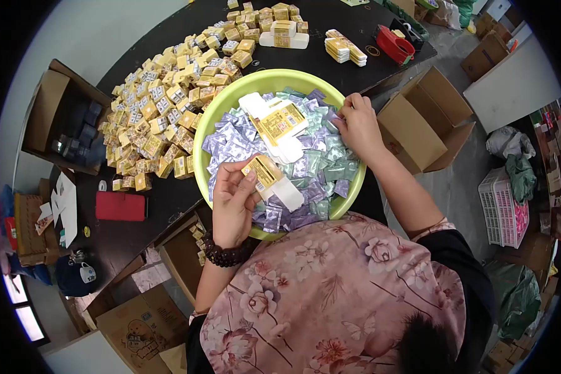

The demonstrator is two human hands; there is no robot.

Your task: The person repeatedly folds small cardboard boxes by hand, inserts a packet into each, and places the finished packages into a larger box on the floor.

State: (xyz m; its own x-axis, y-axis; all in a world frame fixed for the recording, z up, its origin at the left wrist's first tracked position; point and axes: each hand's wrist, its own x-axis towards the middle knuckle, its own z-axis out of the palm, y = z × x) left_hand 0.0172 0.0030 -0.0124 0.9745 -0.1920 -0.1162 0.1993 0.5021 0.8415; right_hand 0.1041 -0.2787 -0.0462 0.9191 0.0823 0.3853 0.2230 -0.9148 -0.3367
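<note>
1 green basin (201, 156) of purple and green sachets (230, 138)

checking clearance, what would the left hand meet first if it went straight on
The left hand would likely meet the flat yellow-and-white cardboard cartons atop the shiny purple sachets; its height is unclear, so it may pass over.

Pink floral apron over black sleeves with pink cuffs, dark beaded bracelet (225, 254).

Bright, fairly even light — edges bowed fisheye-style, corners black.
</note>
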